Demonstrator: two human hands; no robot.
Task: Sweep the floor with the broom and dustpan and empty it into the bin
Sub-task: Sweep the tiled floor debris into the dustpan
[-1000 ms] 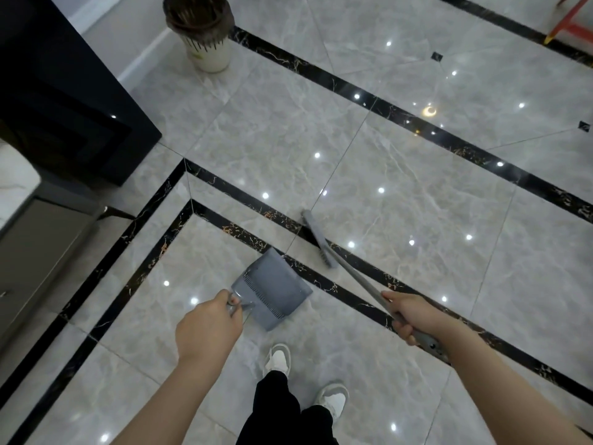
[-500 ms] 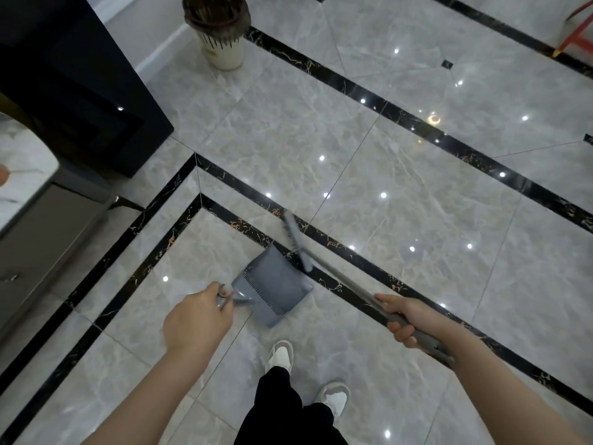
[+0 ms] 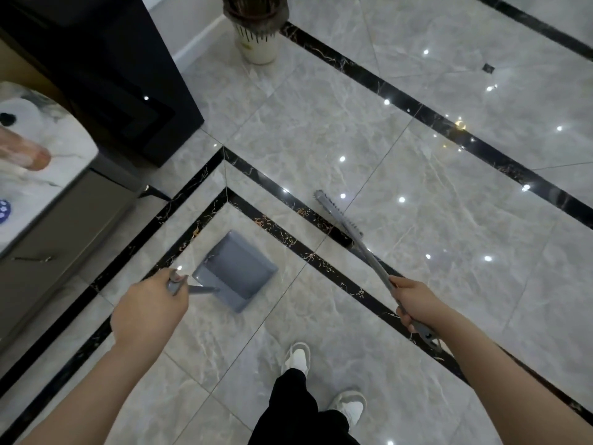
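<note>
A grey dustpan rests on the glossy marble floor just ahead of my feet, its mouth facing up and right. My left hand grips its short handle. My right hand holds the grey broom handle, and the broom head touches the floor to the upper right of the dustpan, apart from it. A cream bin with a dark liner stands at the top, by the wall. I see no debris on the tiles.
A black cabinet stands at the upper left. Below it, at the left edge, is a grey unit with a marble top. Black inlay strips cross the floor. My white shoes are at the bottom centre.
The broom head has swung away from the dustpan's mouth to the right. The view has shifted, so the cabinet and bin sit further right. My left hand keeps the dustpan down.
</note>
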